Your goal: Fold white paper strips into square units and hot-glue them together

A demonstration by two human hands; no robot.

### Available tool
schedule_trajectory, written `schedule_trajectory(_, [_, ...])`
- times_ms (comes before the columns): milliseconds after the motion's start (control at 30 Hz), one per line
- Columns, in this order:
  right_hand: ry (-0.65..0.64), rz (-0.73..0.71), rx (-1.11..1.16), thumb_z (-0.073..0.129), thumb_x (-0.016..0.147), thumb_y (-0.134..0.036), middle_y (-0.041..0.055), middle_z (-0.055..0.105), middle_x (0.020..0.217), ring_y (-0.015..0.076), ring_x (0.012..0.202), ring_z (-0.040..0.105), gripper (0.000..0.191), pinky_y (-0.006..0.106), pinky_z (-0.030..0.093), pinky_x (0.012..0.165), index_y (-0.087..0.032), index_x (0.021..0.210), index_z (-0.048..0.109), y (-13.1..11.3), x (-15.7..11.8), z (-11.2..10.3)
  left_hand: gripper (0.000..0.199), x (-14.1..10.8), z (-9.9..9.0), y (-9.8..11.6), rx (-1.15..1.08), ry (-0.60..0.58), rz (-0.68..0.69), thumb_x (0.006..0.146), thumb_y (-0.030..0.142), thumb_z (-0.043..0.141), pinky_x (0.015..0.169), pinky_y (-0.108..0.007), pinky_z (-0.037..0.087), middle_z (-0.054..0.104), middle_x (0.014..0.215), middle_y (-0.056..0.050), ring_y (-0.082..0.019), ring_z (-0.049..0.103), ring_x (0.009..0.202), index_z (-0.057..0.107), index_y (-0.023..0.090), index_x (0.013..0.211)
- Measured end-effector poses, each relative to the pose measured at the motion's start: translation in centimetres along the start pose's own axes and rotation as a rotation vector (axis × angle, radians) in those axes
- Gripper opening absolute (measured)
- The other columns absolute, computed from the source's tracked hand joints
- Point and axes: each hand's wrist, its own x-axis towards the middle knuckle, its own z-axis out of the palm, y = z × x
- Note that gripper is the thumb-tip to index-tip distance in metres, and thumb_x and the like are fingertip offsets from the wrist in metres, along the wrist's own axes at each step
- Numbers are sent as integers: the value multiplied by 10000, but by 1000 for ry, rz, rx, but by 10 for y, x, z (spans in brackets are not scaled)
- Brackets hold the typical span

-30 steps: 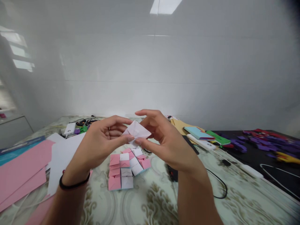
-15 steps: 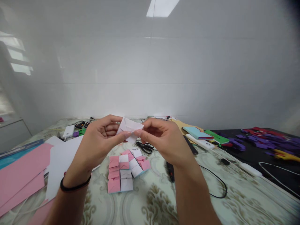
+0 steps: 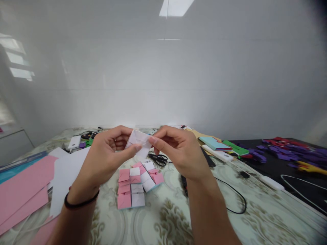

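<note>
A small folded white paper (image 3: 139,140) is held up above the table between my two hands. My left hand (image 3: 108,148) pinches its left side, thumb in front and fingers behind. At its right corner, the thumb and fingers of my right hand (image 3: 176,148) are closed on the edge. Below lie folded pink and white paper squares, one group (image 3: 131,189) upright in a block and another (image 3: 148,175) tilted beside it. Black scissors (image 3: 158,159) rest behind these squares, between my hands.
Pink sheets (image 3: 25,182) and white sheets (image 3: 67,173) spread at the left. On the right are a light blue pad (image 3: 214,143), a green item (image 3: 235,148), a white power bank (image 3: 219,153), a black cable (image 3: 242,197) and purple pieces (image 3: 286,152).
My right thumb has shifted up along the paper's right edge, apart from my left thumb. More of the paper's lower front now shows, and the paper is turned slightly.
</note>
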Motion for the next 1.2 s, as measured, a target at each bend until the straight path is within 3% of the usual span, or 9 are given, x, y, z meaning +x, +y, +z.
schedule_trajectory(233, [-63,18,-25,722,936,-347,-15,633,707,108,638,576,217,245,466,592,-184,799,678,2,-2,2,72,-3,-1,7,78,-96,-134,846,255,805,656,-243,600,796,812,-26,-185,757,755,771,194,861])
schedule_trajectory(367, [-70,-6,5,721,932,-334,10,697,806,131,713,634,172,272,522,665,-191,840,694,-1,-5,6,149,-7,1,10,194,-121,-125,886,325,764,658,-271,575,792,808,-43,-196,739,750,781,177,872])
schedule_trajectory(467, [-16,-46,17,757,906,-333,4,694,763,133,701,628,191,274,519,665,-191,791,702,-1,-6,9,199,-8,2,8,231,-129,-87,901,368,750,639,-259,532,776,811,-40,-175,699,731,784,171,906])
schedule_trajectory(633, [-14,29,81,776,895,-357,-2,691,764,121,687,615,200,262,510,659,-191,806,710,4,-4,9,217,-7,2,4,286,-82,-2,908,361,742,541,-216,415,659,657,15,-112,564,602,745,173,798])
schedule_trajectory(767, [-25,69,60,746,911,-392,9,697,773,127,694,613,234,264,499,650,-186,808,707,4,-3,10,240,-6,3,4,276,-5,-4,907,382,731,545,-227,429,660,684,3,-127,568,616,735,177,783])
schedule_trajectory(967, [17,8,-49,751,910,-379,19,704,770,149,736,626,210,269,468,633,-190,821,732,2,-3,11,266,-6,0,2,306,-44,-9,913,406,722,567,-244,460,681,693,-11,-149,591,633,749,181,775])
schedule_trajectory(1200, [-39,42,15,736,924,-379,-14,647,769,115,698,558,221,260,455,644,-194,824,669,3,-3,9,279,-6,5,0,204,92,52,929,392,721,555,-238,419,636,635,10,-129,548,605,756,183,747])
